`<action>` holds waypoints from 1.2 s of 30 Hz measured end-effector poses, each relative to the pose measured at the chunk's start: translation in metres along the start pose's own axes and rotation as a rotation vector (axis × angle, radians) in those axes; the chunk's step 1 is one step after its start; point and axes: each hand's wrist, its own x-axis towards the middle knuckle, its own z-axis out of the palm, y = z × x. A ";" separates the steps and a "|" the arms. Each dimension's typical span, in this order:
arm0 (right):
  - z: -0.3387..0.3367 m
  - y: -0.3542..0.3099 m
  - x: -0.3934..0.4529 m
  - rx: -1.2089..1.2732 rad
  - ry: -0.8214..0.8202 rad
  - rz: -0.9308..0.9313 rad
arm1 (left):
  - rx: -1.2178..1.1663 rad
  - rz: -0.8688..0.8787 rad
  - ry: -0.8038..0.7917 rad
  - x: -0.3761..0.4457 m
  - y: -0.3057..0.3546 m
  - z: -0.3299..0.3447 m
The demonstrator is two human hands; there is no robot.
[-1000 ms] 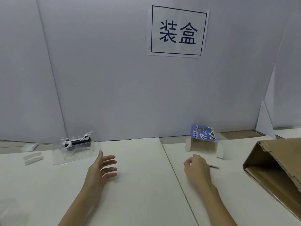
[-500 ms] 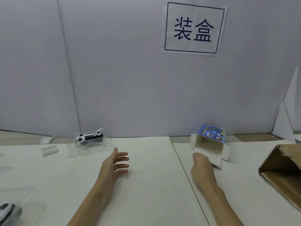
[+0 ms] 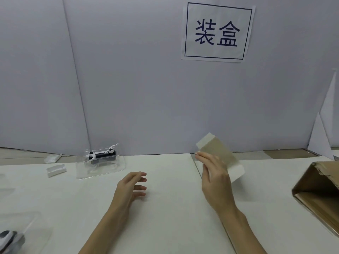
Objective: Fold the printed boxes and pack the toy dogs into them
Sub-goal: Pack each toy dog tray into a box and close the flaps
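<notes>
Two hands at the packing table: the right hand (image 3: 216, 173) grasps the printed box (image 3: 221, 156), lifted clear with its plain inner face outward, ready for folding. Left hand (image 3: 131, 187) hovers, fingers relaxed. One toy dog (image 3: 101, 154) waits far-left in its clear tray (image 3: 110, 170).

Left hand (image 3: 131, 187) hovering palm down, fingers loosely spread, right hand (image 3: 213, 176) raised, grip closed
</notes>
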 end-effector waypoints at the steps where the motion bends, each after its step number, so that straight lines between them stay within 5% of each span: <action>1: 0.004 -0.008 -0.002 -0.001 0.019 -0.050 | 0.054 0.035 -0.008 -0.001 -0.001 0.000; 11: 0.024 -0.046 -0.019 0.115 0.077 -0.187 | 0.773 0.702 -0.036 -0.001 -0.016 0.011; 20: 0.009 -0.034 -0.007 0.177 0.219 -0.067 | 0.695 0.931 0.143 -0.011 0.002 0.028; 27: 0.019 -0.041 -0.012 0.623 0.030 0.441 | 0.397 0.699 -0.030 -0.020 0.015 0.033; 36: 0.021 -0.036 -0.009 0.778 -0.043 0.480 | 0.390 0.491 -0.243 -0.023 0.017 0.034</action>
